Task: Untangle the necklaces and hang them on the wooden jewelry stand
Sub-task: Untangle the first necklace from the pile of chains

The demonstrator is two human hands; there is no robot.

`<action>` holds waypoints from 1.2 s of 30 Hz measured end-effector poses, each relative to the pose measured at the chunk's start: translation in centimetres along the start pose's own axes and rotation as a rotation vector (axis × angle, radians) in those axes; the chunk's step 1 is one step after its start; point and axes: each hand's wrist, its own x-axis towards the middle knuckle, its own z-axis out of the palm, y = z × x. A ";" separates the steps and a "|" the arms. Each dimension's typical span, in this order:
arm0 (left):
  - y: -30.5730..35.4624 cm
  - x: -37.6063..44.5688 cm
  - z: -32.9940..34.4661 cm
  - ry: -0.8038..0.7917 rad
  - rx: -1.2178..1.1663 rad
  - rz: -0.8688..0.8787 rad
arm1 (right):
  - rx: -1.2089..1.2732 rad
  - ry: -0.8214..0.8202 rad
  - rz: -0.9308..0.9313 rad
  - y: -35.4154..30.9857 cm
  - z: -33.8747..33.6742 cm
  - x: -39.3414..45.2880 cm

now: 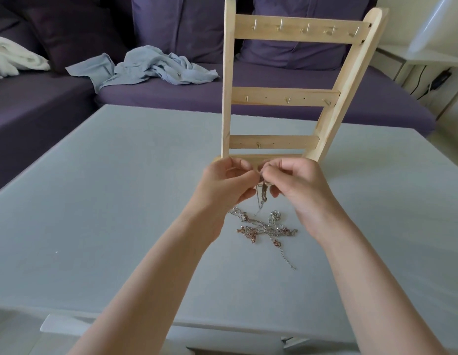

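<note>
Two bare forearms are seen reaching forward from the bottom edge over the pale grey surface [94, 190]. Between them, on the surface, a tangled heap of necklaces [263, 228] is spread, silver and rose-coloured chains knotted together, with one thin clasp end trailing toward the camera. Just beyond the heap, the left hand [226, 184] and the right hand [298, 187] are raised close together, thumbs and fingertips nearly meeting. A lifted chain [261, 197] is pinched in the grip of both hands, fingers curled round it, and its loose lengths are let hang down toward the heap; whether it is still joined to the tangle below cannot be told, as the strands are too fine. Directly behind the hands, the wooden jewelry stand [286, 96] is set upright on the surface, its three crossbars fitted with small metal hooks, none carrying anything. Farther back, a purple sofa [171, 93] is seen, with a crumpled light blue cloth [156, 66] laid on its seat and a white blanket [12, 57] at the left. At the far right, a white side table [427, 60] is partly shown.
</note>
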 end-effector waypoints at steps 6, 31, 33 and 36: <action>-0.3 0.0 -0.3 0.024 0.338 0.134 | -0.029 -0.022 0.123 0.5 -0.3 0.1; 0.2 -0.1 0.0 0.002 0.086 0.010 | 0.377 -0.055 0.246 0.2 -1.3 0.0; 0.3 -0.1 0.0 0.002 0.046 0.012 | 0.412 -0.064 0.229 0.0 -1.4 -0.1; 0.4 0.0 -0.3 -0.037 -0.047 -0.037 | 0.416 -0.105 0.223 -0.3 -1.6 -0.2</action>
